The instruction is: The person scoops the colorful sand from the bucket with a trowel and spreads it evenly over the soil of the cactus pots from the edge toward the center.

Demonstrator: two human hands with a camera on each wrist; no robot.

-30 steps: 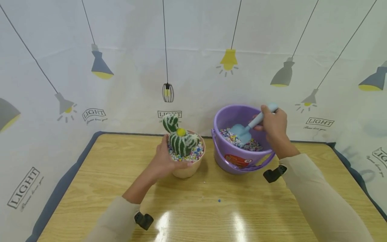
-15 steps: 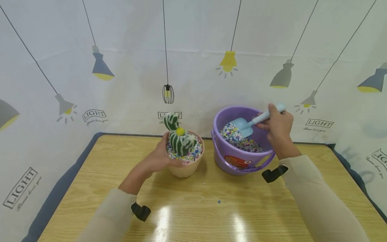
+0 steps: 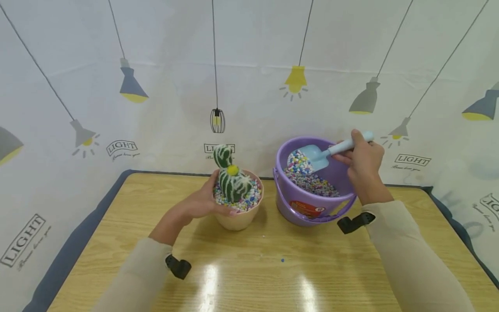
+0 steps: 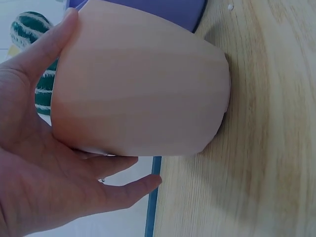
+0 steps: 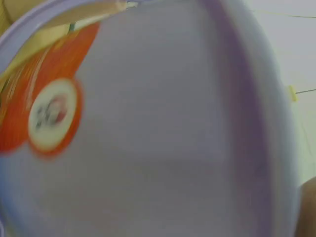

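My left hand (image 3: pixel 200 201) grips the rim and side of a pale peach flowerpot (image 3: pixel 236 222) standing on the table. In the left wrist view its thumb lies along the rim of the pot (image 4: pixel 143 89), with the fingers at the other side. A green-and-white striped cactus (image 3: pixel 234 186) with a yellow bloom rises from multicoloured pebbles in the pot. With my right hand (image 3: pixel 367 167) I hold the handle of a light blue hand shovel (image 3: pixel 319 158), its blade heaped with pebbles (image 3: pixel 299 162). The blade is inside the purple bucket (image 3: pixel 286 195), above the pebbles (image 3: pixel 313 185) lying there.
The bucket wall (image 5: pixel 163 113) fills most of the right wrist view. Its purple handle (image 3: pixel 331 219) hangs down in front. A blue pebble (image 3: pixel 282 260) lies on the wooden table (image 3: pixel 241 277). A lamp-printed cloth (image 3: pixel 163 112) hangs behind.
The shovel, first dug into the bucket's pebbles, has come up with a load on its blade. My right hand has moved slightly right. My left hand stays at the pot.
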